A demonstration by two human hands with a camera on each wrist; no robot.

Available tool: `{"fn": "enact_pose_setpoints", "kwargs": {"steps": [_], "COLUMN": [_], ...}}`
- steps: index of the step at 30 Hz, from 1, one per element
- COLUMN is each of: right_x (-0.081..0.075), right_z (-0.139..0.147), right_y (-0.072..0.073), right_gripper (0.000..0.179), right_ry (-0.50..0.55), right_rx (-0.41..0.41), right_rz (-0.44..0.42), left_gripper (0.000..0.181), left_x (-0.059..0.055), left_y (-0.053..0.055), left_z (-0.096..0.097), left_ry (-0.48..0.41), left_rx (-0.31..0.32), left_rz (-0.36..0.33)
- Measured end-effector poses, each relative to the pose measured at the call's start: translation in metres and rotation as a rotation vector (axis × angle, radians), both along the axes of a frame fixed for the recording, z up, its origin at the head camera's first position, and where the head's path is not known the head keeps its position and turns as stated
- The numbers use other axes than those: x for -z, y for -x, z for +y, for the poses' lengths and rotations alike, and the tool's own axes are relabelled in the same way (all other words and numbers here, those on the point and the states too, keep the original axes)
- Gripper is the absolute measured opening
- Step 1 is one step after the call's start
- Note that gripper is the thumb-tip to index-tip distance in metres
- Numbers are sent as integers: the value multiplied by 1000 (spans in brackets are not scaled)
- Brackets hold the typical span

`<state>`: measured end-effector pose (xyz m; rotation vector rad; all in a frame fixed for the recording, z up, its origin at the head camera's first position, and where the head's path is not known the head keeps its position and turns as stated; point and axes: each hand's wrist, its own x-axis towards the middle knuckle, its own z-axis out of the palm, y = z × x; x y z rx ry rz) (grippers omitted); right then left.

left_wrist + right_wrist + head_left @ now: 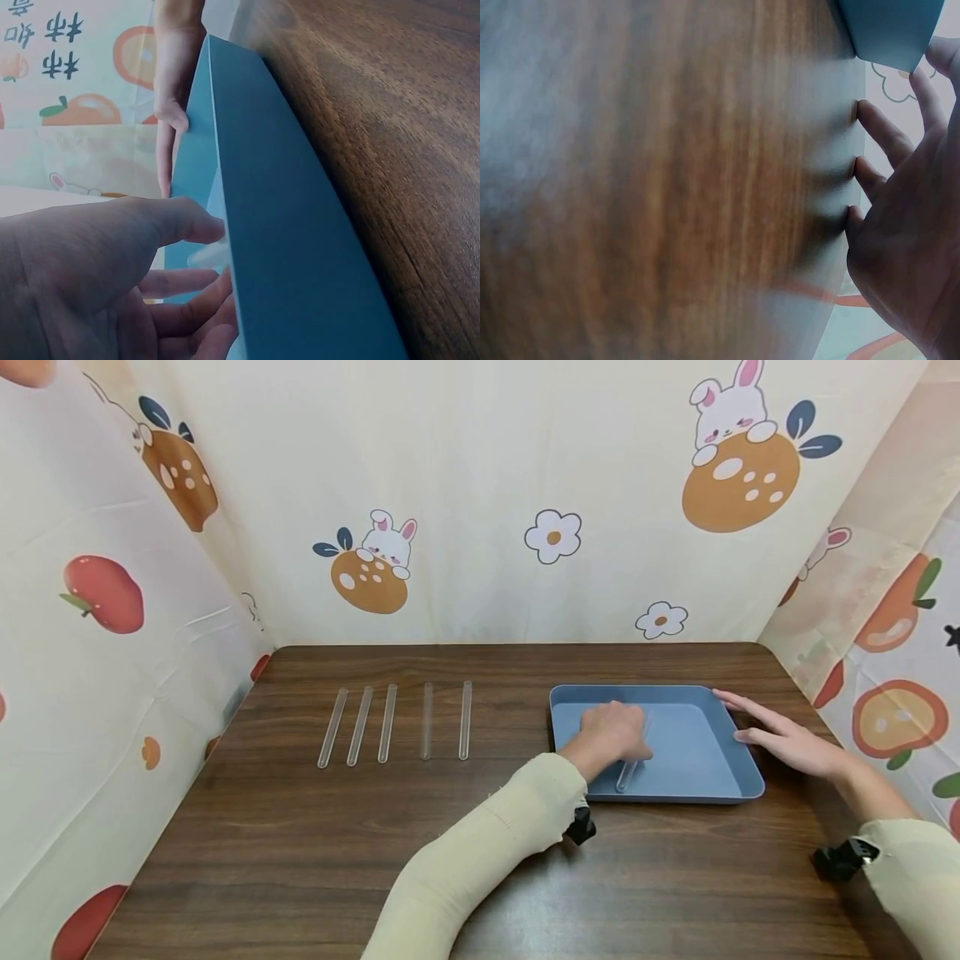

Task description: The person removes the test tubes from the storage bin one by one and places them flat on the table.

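My left hand (613, 731) is down inside the blue tray (701, 743), near its left side. Its thumb and fingers pinch a clear test tube (626, 776), which slants across the tray with its rounded end toward me. In the left wrist view the tray's wall (289, 217) partly hides the fingertips and the tube (208, 256). At the tray's right side, my right hand (795, 739) rests with fingers spread and straight, thumb and forefinger at the rim. The right wrist view has the other fingertips (861, 166) on the tabletop.
Left of the tray, several clear test tubes (387, 724) lie in a spaced row on the brown wooden table (360, 843). Patterned cloth (480, 485) hangs behind the table and along both sides.
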<state>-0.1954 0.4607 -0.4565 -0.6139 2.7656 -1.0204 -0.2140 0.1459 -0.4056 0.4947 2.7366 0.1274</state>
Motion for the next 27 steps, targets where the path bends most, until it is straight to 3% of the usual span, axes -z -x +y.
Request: {"fn": "enact_pose_setpoints", "kwargs": {"steps": [4, 5, 8, 11, 14, 18, 22, 27], "right_x": [0, -1, -1, -1, 0, 0, -1, -1], "right_z": [-1, -1, -1, -2, -2, -2, -2, -1], "right_y": [0, 0, -1, 0, 0, 0, -1, -1], "right_gripper": [70, 70, 70, 70, 70, 70, 70, 70], "right_ry": [0, 1, 7, 14, 15, 14, 14, 10], "right_rx": [1, 0, -4, -12, -16, -13, -9, -6], "right_rz": [-4, -5, -3, 5, 8, 2, -2, -2], "left_gripper": [43, 42, 42, 42, 46, 54, 51, 27], "left_x": [2, 10, 16, 11, -12, -23, -29, -27], "left_y": [7, 13, 18, 14, 1, -8, -10, -5], "left_z": [1, 4, 5, 2, -9, -18, -28, -36], "left_ry": [-5, -8, -37, -55, -59, -70, -99, -121], "left_rx": [12, 11, 32, 42, 43, 31, 34, 47], "left_rz": [-23, -19, 2, 13, 4, 27, 36, 20]}}
